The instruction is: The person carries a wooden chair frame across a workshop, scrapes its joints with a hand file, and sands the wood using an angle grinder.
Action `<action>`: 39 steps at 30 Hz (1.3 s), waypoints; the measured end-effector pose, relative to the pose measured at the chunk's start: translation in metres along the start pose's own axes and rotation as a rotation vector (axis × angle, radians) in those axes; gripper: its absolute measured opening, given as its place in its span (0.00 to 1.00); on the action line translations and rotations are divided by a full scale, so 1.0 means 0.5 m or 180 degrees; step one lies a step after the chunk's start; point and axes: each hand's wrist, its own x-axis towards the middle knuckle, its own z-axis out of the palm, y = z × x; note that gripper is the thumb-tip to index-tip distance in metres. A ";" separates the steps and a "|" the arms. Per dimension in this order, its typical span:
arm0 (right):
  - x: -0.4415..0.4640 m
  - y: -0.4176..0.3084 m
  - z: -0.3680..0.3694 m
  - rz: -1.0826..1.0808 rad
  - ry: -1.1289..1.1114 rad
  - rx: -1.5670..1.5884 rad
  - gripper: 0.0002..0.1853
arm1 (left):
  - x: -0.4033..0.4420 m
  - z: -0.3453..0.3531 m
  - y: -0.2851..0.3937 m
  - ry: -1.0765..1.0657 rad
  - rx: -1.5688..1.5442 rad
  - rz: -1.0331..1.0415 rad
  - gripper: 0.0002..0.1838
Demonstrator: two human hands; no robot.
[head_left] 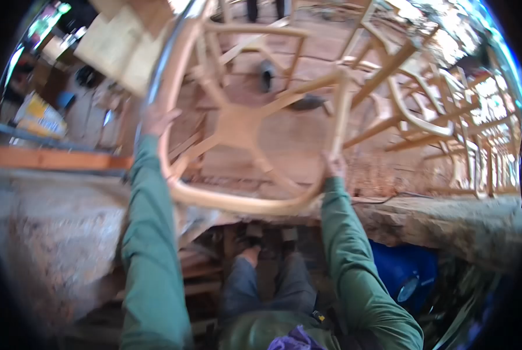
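Observation:
A pale wooden chair frame (243, 204) with rounded corners is held up in front of me in the head view, blurred a little by motion. Inside its outline, curved struts meet at a flat wooden hub (237, 125). My left hand (159, 119) is wrapped round the frame's left side, next to a shiny metal bar or edge (163, 58). On the opposite side, my right hand (334, 164) grips the lower right part of the frame. The fingertips of both hands are partly hidden by the wood.
Several wooden chair frames (424, 111) are stacked at the right. A rough stone ledge (447, 221) runs before me, with a blue drum (404, 274) below it. Wooden boards (118, 49) and a yellow-white sack (41, 116) are at the left. Dark objects (305, 103) lie on the reddish floor.

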 end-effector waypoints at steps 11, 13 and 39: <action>-0.075 -0.093 0.144 0.0052 -0.0593 -0.0011 0.37 | -0.105 0.048 0.068 0.0154 0.2567 0.0171 0.53; -0.070 -0.147 0.191 -0.0054 -0.0705 -0.0161 0.34 | -0.103 0.118 -0.065 -0.0420 0.2396 0.1170 0.53; -0.714 0.297 -0.671 0.3285 -0.0639 0.0041 0.09 | -0.072 0.321 0.103 -0.2190 0.3173 0.0564 0.47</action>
